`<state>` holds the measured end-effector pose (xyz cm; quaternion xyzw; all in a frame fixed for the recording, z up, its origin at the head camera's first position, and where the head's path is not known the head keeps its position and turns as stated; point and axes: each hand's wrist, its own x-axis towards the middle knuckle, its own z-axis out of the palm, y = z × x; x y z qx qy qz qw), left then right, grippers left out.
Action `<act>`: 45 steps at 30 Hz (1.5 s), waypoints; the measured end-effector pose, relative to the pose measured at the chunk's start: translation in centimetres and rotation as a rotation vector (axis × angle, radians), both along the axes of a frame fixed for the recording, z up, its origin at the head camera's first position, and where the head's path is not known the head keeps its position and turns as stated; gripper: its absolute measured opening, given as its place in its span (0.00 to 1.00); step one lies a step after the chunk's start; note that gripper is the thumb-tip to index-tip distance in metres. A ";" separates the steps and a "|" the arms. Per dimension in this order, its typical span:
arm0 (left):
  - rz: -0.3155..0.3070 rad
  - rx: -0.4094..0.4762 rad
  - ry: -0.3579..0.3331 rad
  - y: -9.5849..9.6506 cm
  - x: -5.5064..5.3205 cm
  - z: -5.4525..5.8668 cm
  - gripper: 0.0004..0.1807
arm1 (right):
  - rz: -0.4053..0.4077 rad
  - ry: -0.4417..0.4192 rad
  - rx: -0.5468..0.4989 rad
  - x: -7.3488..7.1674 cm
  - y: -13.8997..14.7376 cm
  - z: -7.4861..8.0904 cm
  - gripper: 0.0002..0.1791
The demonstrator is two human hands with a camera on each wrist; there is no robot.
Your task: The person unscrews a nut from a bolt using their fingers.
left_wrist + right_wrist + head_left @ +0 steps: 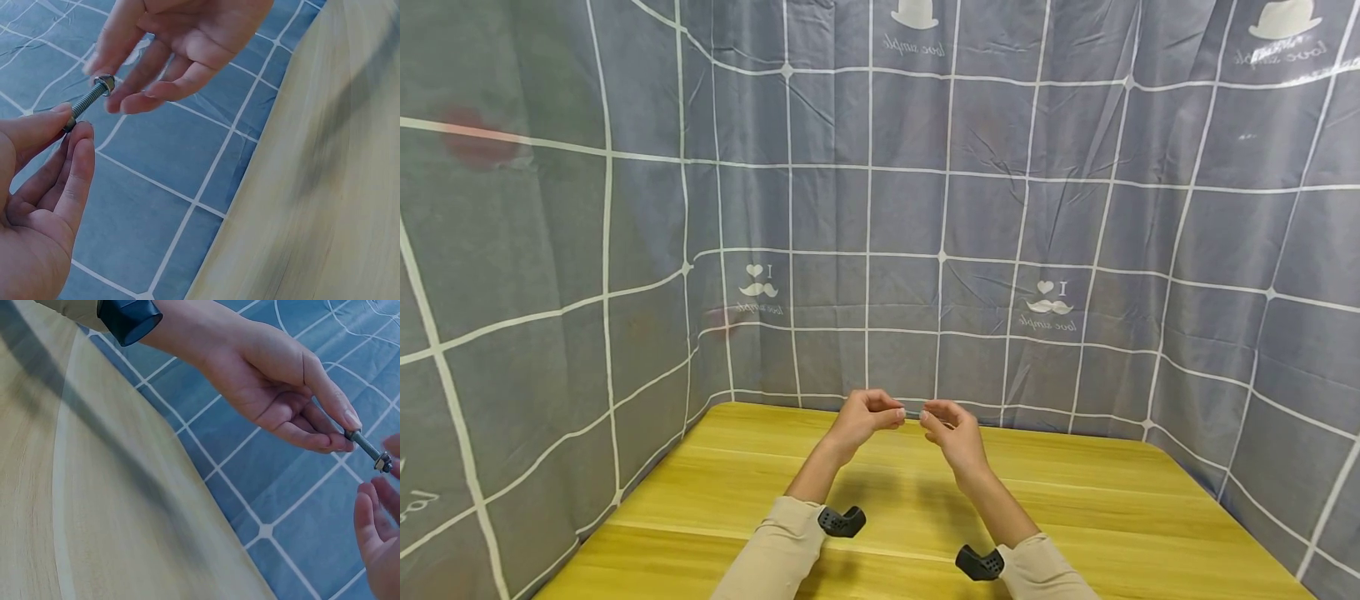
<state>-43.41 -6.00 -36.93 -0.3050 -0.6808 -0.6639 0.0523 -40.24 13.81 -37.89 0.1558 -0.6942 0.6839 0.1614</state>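
My left hand pinches the head end of a metal bolt between thumb and fingertips. A hex nut sits on the bolt near its free end. The right hand is held facing it, its fingertips spread on either side of the nut. In the right wrist view the nut shows with a gap to the right fingers. Both hands are raised above the table's far part. In the head view the bolt is too small to make out clearly.
Below the hands lies a yellow wood-grain table. A grey curtain with white grid lines surrounds it at the back and sides. Each wrist wears a black device, one on the left wrist and one on the right.
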 end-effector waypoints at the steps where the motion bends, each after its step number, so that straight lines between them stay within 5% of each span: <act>1: 0.002 0.002 -0.002 0.0 0.0 0.0 0.13 | 0.000 -0.006 -0.002 -0.1 0.0 0.0 0.12; 18: 0.021 0.000 -0.015 -0.1 0.2 -0.2 0.13 | -0.025 -0.068 -0.046 0.2 -0.1 -0.1 0.11; 38: 0.003 0.022 -0.010 0.0 -0.1 0.1 0.11 | 0.025 -0.014 -0.084 0.0 -0.3 0.1 0.08; 45: 0.006 0.016 -0.035 0.0 0.1 0.2 0.10 | 0.029 0.009 -0.048 0.1 -0.2 0.0 0.16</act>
